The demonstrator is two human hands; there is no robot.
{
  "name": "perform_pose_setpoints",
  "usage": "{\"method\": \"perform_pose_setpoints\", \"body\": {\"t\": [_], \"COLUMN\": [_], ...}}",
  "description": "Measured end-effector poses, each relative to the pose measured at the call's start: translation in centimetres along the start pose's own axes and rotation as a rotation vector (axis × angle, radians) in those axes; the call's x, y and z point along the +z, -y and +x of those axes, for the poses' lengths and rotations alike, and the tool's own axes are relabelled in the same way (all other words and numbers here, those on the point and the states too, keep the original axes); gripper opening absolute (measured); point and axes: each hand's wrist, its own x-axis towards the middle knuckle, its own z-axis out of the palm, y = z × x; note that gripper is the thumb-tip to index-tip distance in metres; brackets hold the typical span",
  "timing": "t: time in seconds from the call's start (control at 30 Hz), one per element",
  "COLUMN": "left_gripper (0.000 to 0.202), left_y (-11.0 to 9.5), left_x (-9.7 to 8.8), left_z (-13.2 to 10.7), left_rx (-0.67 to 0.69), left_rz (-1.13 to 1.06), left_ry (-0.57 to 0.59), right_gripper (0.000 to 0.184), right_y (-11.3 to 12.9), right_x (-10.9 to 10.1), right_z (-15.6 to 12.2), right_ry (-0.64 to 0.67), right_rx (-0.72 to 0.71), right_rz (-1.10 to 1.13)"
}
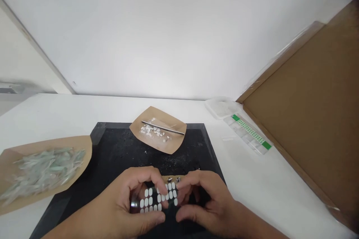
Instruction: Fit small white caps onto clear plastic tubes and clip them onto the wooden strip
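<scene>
Near the front of a black mat (117, 145), a glossy, see-through sheet of white oval pads (170, 190) is between my hands. My left hand (126, 201) curls around its left part, thumb along the lower edge and forefinger reaching over the pads. The fingers of my right hand (209, 201) are bent at the right edge, forefinger on the upper corner and thumb below. Just behind the sheet, a brown edge and two small dark, shiny bits show; I cannot make out what they are. Part of the sheet is hidden by my fingers.
A brown paper tray (172, 147) at the mat's back holds tweezers (162, 127) and small white bits. Another paper tray (84, 145), left, holds many clear greenish pieces. On the right lie a green-and-clear strip (251, 132), a translucent dish (220, 108) and a large cardboard panel (308, 119).
</scene>
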Motion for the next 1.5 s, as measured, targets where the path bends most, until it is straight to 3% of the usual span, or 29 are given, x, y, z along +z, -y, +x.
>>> {"method": "perform_pose_setpoints", "body": {"t": [0.1, 0.2, 0.33, 0.5, 0.7, 1.17, 1.33, 1.5], "left_gripper": [0.028, 0.027, 0.027, 0.028, 0.028, 0.031, 0.029, 0.027], "left_y": [-0.3, -0.4, -0.1, 0.1, 0.1, -0.9, -1.9, -2.9], "left_x": [0.1, 0.2, 0.5, 1.0, 1.1, 0.8, -1.5, -5.7], "left_z": [0.0, 0.2, 0.5, 0.8, 1.0, 1.0, -0.1, -1.5], "left_rx": [0.063, 0.172, 0.160, 0.123, 0.137, 0.129, 0.100, 0.080], "left_rz": [0.023, 0.145, 0.143, -0.020, -0.075, 0.037, 0.268, 0.724], "left_ry": [-0.006, -0.085, -0.149, -0.167, -0.175, -0.201, -0.175, -0.312], "right_gripper": [0.034, 0.026, 0.024, 0.019, 0.028, 0.023, 0.021, 0.022], "right_y": [-0.3, -0.2, 0.2, 0.1, -0.3, -0.1, -0.2, -0.5], "right_x": [0.3, 0.7, 1.3, 1.5, 1.4, 1.0, 0.6, 0.1], "right_z": [-0.1, -0.2, -0.3, -0.1, 0.0, 0.2, 0.3, 0.5], "right_ry": [-0.043, -0.093, -0.139, -0.179, -0.248, -0.237, -0.243, -0.257], "right_rx": [0.032, 0.031, -0.002, -0.164, -0.355, -0.314, -0.293, -0.257], "right_rz": [0.064, 0.041, -0.013, -0.216, -0.323, -0.273, -0.259, -0.310]}}
